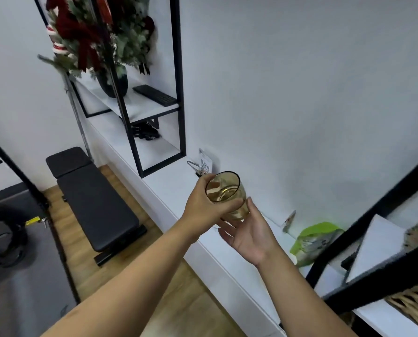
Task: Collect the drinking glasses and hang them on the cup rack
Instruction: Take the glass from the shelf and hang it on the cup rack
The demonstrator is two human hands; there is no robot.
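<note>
An amber drinking glass is held upright in the air above the white ledge, its mouth towards me. My left hand wraps its side from the left, fingers closed around it. My right hand sits just under and to the right of the glass, palm up, fingers spread and touching its base. No cup rack is in view.
A black-framed shelf with a vase of flowers and a remote stands at the back left. A green bag lies on the ledge at right, beside another black frame and a wicker basket. A black bench is on the floor.
</note>
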